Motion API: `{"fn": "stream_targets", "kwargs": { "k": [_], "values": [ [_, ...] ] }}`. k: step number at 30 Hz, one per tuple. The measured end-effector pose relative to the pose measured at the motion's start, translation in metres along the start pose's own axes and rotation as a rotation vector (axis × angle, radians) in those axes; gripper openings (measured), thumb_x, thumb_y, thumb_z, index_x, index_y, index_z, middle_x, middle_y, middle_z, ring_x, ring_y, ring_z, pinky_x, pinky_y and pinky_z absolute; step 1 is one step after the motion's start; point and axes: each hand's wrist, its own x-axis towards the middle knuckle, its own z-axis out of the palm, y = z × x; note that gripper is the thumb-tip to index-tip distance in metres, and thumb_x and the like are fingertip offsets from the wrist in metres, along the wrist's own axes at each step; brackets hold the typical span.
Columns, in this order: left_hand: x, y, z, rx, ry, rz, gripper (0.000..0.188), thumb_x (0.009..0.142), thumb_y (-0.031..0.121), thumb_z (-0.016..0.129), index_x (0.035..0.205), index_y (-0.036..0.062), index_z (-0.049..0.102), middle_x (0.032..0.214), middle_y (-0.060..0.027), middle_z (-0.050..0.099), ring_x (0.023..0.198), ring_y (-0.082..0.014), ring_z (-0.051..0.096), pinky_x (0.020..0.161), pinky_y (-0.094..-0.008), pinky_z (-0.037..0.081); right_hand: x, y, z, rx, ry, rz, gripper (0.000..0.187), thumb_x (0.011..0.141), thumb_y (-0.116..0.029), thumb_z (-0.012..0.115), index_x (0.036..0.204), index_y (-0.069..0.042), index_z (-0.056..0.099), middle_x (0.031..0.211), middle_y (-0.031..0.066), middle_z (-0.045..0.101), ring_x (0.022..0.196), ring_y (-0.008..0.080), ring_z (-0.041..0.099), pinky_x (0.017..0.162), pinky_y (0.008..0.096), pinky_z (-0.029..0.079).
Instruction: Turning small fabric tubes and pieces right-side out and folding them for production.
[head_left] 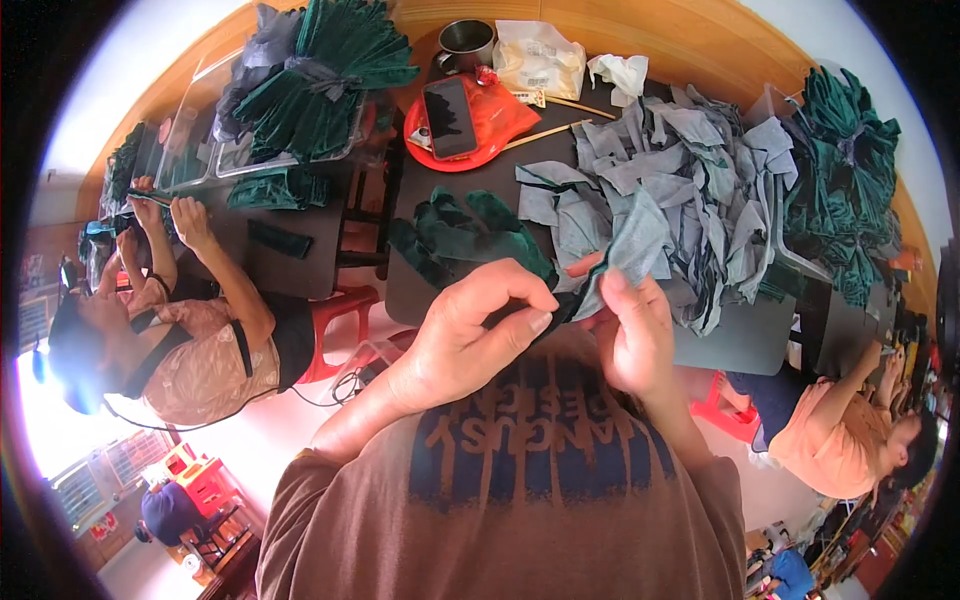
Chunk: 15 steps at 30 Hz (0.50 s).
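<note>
Close above the table's near edge, both my hands hold a fabric strip (638, 243), pale grey on one face with a dark green edge. My left hand (470, 325) pinches the dark edge between thumb and fingertips. My right hand (640, 335) grips the grey part, its thumb on top. Part of the strip is hidden behind my fingers. Just beyond my left hand lie loose dark green velvet pieces (465, 240). A large heap of similar grey pieces (690, 170) spreads beyond my right hand.
A red plate (425, 158) with a phone (450, 118), a metal cup (466, 45) and a tissue pack (538, 62) sit at the back. Green bundles (320, 85) fill a clear bin on the left; more (845, 150) stand right. Co-workers (200, 350) sit either side.
</note>
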Motion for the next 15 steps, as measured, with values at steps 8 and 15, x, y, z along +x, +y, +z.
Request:
{"fn": "stream_targets", "kwargs": {
  "k": [8, 15],
  "values": [
    [0.001, 0.005, 0.003, 0.229, -0.11, 0.083, 0.031, 0.079, -0.009, 0.054, 0.107, 0.0025, 0.059, 0.087, -0.0095, 0.053, 0.075, -0.0213, 0.054, 0.067, -0.0279, 0.044, -0.003, -0.003, 0.011, -0.103, 0.105, -0.162, 0.035, 0.093, -0.032, 0.049, 0.107, -0.002, 0.059, 0.087, -0.0025, 0.057, 0.072, 0.0022, 0.045, 0.064, 0.019, 0.035],
    [-0.003, 0.002, 0.007, 0.218, -0.248, 0.047, 0.048, 0.083, -0.01, 0.05, 0.128, 0.004, 0.045, 0.093, -0.013, 0.051, 0.082, -0.0257, 0.054, 0.073, -0.029, 0.045, 0.001, 0.001, 0.004, 0.012, -0.004, -0.243, 0.04, 0.092, -0.023, 0.045, 0.124, 0.003, 0.045, 0.11, 0.005, 0.052, 0.096, 0.0109, 0.046, 0.086, 0.0269, 0.035]
  ]
}}
